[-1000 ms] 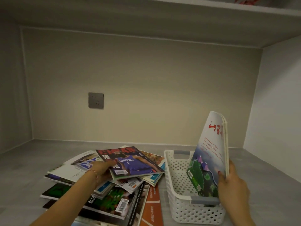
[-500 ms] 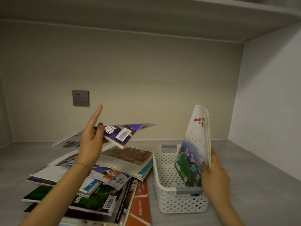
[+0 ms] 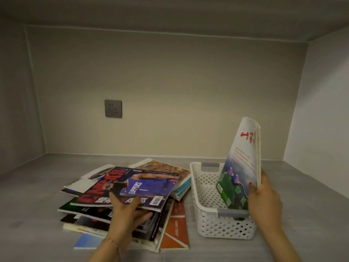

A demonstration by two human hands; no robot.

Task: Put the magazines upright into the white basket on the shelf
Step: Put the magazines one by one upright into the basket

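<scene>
A white perforated basket [image 3: 206, 195] with grey handles stands on the grey shelf at the right. A white magazine with red lettering [image 3: 243, 159] stands upright inside it, along its right wall, and my right hand [image 3: 264, 197] grips its near edge. Left of the basket lies a loose pile of magazines [image 3: 94, 212]. On top of the pile is a basketball magazine with a blue jersey on its cover [image 3: 132, 186]. My left hand [image 3: 126, 210] holds that magazine by its near edge, thumb on the cover and fingers underneath.
An orange magazine [image 3: 175, 229] lies flat between the pile and the basket. A grey wall socket [image 3: 113, 108] is on the back wall. The shelf alcove has walls at left and right and a board overhead.
My left hand had lifted the basketball magazine high above the pile; now that magazine is low over the pile, cover up, gripped at its near edge. The upright magazine stays in my right hand.
</scene>
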